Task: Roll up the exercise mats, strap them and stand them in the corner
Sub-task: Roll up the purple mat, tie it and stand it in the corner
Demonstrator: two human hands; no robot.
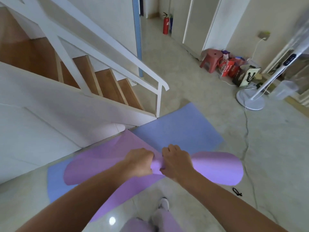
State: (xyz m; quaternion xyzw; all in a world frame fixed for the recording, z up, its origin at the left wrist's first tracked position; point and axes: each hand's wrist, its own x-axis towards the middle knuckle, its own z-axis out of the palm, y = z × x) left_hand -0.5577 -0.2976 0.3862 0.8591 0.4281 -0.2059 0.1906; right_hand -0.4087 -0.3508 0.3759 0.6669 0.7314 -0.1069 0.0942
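A purple exercise mat is lifted off the floor and bunched at its middle. My left hand and my right hand are both shut on that pinched middle, side by side, so the mat flares out to the left and right. Under it a blue mat lies flat on the floor, running from beside the stairs toward the lower left. A black strap lies on the floor to the right of my right forearm.
A white staircase with wooden steps and a handrail stands to the left. A standing fan with a trailing cable, a red stool and bags sit at the right wall. My shoe is on the floor below.
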